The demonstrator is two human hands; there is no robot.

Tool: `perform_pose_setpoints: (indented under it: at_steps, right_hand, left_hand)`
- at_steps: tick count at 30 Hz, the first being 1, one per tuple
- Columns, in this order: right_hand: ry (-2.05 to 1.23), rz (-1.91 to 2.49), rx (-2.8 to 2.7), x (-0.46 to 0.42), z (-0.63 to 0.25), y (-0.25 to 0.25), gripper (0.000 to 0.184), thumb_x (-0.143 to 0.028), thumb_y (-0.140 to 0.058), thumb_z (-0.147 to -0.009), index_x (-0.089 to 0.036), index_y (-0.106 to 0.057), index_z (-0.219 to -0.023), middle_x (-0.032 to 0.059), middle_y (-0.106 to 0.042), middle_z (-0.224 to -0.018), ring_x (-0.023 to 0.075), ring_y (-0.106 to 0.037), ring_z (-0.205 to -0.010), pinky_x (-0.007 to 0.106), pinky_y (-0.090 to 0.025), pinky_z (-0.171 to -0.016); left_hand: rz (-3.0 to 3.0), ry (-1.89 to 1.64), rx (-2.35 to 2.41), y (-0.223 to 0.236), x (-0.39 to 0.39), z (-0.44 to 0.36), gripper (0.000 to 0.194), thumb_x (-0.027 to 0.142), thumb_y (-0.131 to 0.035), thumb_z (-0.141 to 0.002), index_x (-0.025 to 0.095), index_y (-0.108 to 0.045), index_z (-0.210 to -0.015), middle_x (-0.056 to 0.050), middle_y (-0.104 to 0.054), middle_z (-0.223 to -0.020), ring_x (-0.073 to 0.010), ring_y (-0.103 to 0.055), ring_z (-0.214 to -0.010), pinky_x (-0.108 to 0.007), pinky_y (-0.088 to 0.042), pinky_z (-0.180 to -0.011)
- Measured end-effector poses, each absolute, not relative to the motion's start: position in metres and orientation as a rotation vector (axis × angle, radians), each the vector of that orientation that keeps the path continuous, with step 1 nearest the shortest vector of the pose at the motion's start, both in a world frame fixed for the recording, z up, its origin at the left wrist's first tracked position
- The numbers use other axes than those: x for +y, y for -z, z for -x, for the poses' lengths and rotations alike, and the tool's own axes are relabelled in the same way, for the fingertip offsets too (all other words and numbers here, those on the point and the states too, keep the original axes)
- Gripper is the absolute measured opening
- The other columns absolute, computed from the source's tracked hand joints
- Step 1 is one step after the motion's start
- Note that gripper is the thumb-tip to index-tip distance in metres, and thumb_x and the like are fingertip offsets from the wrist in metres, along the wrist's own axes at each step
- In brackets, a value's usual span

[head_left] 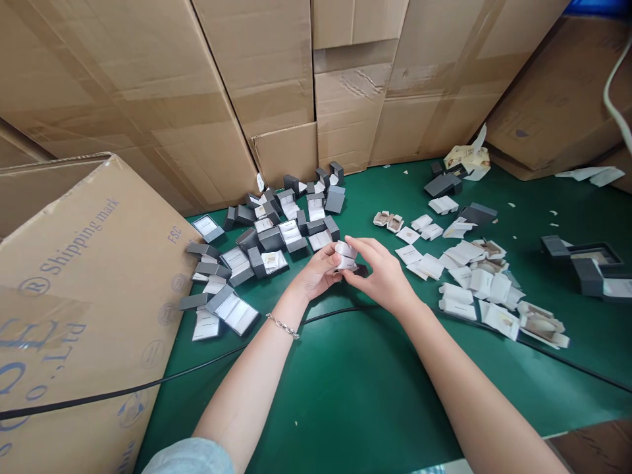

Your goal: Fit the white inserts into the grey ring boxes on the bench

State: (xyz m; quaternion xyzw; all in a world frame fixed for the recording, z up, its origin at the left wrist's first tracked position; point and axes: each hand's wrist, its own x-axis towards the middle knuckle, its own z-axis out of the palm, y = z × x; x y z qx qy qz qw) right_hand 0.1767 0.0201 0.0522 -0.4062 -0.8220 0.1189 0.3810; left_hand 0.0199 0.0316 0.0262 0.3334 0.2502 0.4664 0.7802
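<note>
Above the middle of the green table, both my hands are closed on one small white box insert (345,257), which has a fold or slit across it. My left hand (318,271) pinches its left side, wearing a chain bracelet at the wrist. The fingertips of my right hand (378,270) press on its top and bottom from the right. A dark piece (362,270) shows just under the right hand; its kind is hidden. Left of and beyond the hands lie many grey jewellery boxes (237,309), mostly open with white linings. More loose white inserts (457,303) are spread to the right.
A black cable (217,359) crosses the green table (320,395) under my forearms. A large printed carton (99,283) stands at left; stacked cartons (276,72) wall off the back. Grey boxes (597,270) lie far right, near a tissue pack (469,158) at back.
</note>
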Motion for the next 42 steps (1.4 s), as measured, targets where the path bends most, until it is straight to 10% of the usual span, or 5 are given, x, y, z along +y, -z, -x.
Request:
perform_pose_setpoints:
  at_steps: [15, 42]
  right_hand:
    - [-0.234, 1.047, -2.108, 0.017, -0.17, -0.054, 0.038, -0.018, -0.055, -0.073, -0.024, -0.051, -0.11, 0.0066, -0.058, -0.105, 0.0221, -0.056, -0.095, 0.036, -0.049, -0.079]
    - [-0.604, 1.276, -1.877, 0.03, -0.181, -0.047, 0.013, -0.025, -0.055, -0.071, -0.021, -0.056, -0.083, 0.0006, -0.062, -0.076, 0.0145, -0.058, -0.069, 0.03, -0.05, -0.066]
  left_hand:
    - [-0.739, -1.026, 0.494, -0.026, 0.031, -0.022, 0.051, 0.046, -0.076, -0.059, 0.015, -0.059, -0.096, -0.004, -0.062, -0.081, -0.0165, -0.06, -0.077, -0.027, -0.043, -0.068]
    - [-0.76, -1.24, 0.854, -0.023, 0.037, -0.031, 0.033, 0.038, -0.074, -0.063, 0.013, -0.066, -0.082, -0.003, -0.066, -0.076, -0.0112, -0.059, -0.067, -0.023, -0.045, -0.064]
